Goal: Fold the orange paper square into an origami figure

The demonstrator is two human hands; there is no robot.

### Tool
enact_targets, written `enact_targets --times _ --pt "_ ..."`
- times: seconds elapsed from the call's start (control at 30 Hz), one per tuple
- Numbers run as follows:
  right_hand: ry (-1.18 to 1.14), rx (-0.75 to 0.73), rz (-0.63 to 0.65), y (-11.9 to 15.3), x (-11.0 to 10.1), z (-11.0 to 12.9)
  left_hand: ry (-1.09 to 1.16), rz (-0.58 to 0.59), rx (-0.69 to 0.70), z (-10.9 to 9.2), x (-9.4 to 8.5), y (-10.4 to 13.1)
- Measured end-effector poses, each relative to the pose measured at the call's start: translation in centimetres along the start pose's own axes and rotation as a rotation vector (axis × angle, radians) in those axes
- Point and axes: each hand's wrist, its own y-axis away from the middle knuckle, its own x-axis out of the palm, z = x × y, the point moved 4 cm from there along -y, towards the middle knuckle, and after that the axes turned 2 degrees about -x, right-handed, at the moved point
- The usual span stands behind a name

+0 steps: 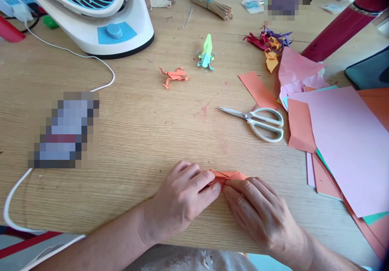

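Near the front edge of the table, both hands hold a small piece of folded orange paper (228, 175). My left hand (184, 192) pinches its left end between thumb and index finger. On the other side, my right hand (261, 210) is closed on the right part, its fingertips close to my left thumb. The paper shows several narrow creased layers; its lower part is hidden behind the fingers. Beyond the hands lie an orange origami frog (174, 75) and a green and blue origami figure (207, 54). Scissors (253, 121) with white handles rest ahead of my right hand.
Sheets of coloured paper (349, 141) are piled at the right, with an orange strip (258, 89) beside them. A white fan (121, 31) stands at the back left. A blurred phone (63, 131) with a white cable lies left. A red bottle (337, 27) stands back right.
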Motion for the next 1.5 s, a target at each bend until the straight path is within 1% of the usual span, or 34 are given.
enact_targets --times 0.17,0.4,0.57,0.67,0.77,0.97,1.07,1.2,1.5 --pt "0.003 0.022 0.021 0.2 0.3 -0.2 0.051 -0.003 -0.050 -0.1 0.0 0.1" --pt "0.015 0.008 0.058 0.2 0.0 -0.1 0.059 -0.033 -0.067 0.0 0.0 0.0" --pt "-0.022 0.018 0.043 0.0 -0.1 -0.2 0.046 -0.046 -0.088 0.4 -0.2 0.5" --pt "-0.056 0.044 0.037 0.1 0.0 -0.4 0.028 -0.049 -0.120 0.9 -0.4 1.1" --pt "-0.112 0.103 0.040 -0.1 0.2 -0.6 0.029 -0.041 -0.144 1.3 -0.6 1.5" --pt "-0.161 0.194 0.008 -0.6 0.0 -0.8 0.043 -0.039 -0.154 1.5 -0.8 1.4" --pt "-0.183 0.247 0.012 -0.7 -0.1 -1.0 0.038 -0.019 -0.165 1.5 -0.8 1.2" --pt "-0.229 0.308 0.020 -0.8 -0.2 -1.2 0.013 0.041 -0.190 1.6 -0.6 1.1" --pt "-0.252 0.371 0.045 -0.7 -0.2 -1.4 0.050 0.092 -0.190 1.8 -0.2 1.3"
